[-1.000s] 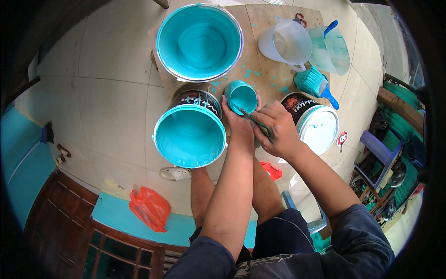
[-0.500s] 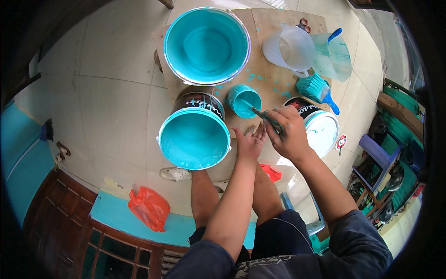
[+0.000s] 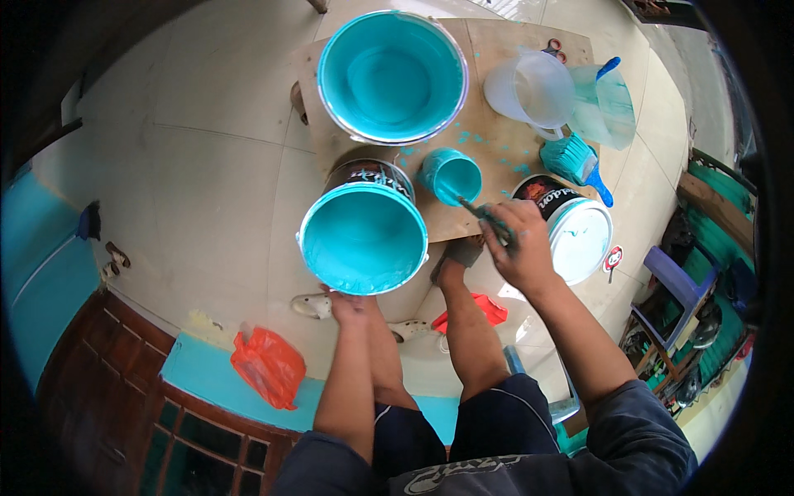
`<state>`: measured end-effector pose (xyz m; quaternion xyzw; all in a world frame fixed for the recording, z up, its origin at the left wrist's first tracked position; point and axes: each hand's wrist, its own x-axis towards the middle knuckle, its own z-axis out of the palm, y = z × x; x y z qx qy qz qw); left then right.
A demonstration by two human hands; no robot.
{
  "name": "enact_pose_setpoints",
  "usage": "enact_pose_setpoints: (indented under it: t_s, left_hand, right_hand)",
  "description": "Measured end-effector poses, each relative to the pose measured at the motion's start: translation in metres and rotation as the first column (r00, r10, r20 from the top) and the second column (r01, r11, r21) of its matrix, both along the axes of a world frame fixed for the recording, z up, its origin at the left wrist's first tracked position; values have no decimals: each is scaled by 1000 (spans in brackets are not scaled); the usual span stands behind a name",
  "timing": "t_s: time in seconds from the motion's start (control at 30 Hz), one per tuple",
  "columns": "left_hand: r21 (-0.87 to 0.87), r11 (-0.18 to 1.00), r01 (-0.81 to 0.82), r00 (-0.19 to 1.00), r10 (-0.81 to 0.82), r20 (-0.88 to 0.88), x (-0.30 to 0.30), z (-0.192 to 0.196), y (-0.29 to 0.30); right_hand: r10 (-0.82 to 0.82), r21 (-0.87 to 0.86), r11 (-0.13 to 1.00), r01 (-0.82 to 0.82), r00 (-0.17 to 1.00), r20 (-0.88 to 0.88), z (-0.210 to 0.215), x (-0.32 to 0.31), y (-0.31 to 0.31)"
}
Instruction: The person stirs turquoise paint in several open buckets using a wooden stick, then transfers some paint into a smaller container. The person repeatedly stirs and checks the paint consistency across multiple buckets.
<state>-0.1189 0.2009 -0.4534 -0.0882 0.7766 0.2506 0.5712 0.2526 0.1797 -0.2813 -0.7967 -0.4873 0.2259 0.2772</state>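
Note:
My right hand [image 3: 521, 240] is closed around a paint-stained stick [image 3: 473, 208], whose far end reaches the mouth of a small teal cup [image 3: 456, 178]. My left hand [image 3: 351, 307] is at the near rim of a bucket of teal paint [image 3: 364, 240]; its fingers are mostly hidden under the bucket's edge, so whether they touch it is unclear. Behind stands a larger open bucket [image 3: 393, 78], also coated with teal paint inside. Right of my right hand is a bucket with a white lid [image 3: 581, 241] carrying teal smears.
A brown board [image 3: 488, 103] with teal drips lies under the containers. At its far right are a cloudy jug [image 3: 529, 87], a paint-streaked clear container [image 3: 604, 103], scissors [image 3: 554, 50] and a wide blue-handled brush [image 3: 571, 161]. An orange plastic bag [image 3: 269, 368] rests on the floor.
My left hand has moved left and down, from beside the stick to the near rim of the paint bucket. The right hand still holds the stick at the cup. The view has shifted slightly.

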Motion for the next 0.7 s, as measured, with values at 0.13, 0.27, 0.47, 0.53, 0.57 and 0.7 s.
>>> enact_pose_setpoints:
  t_s: [0.13,0.27,0.47,0.53,0.57,0.7]
  left_hand:
    - [392,842,370,908,-418,40,-34,46,95]
    - [598,522,607,644,-765,14,-23,76,166]
    - [450,404,796,486,-871,-78,45,28,234]
    - [420,368,830,457,-880,-132,77,-6,245]
    - [385,299,873,395,-898,-196,92,-23,251]
    - [409,66,910,228,-904,-362,135,-77,255]
  right_hand:
    - [-143,-97,985,140,989,-29,-1,2,-9]
    - [-427,-229,899,374,865,-265,-6,0,-17]
    - [-671,-299,737,607,601,-435,-12,-11,-24]
    - [-687,-279,723,632,612,-392,-14,-15,-26]
    - [-701,-271,708,652,603,-380,-15,-16,-26]
    - [-754,-267,651,711,567,-331,-19,-21,-27]
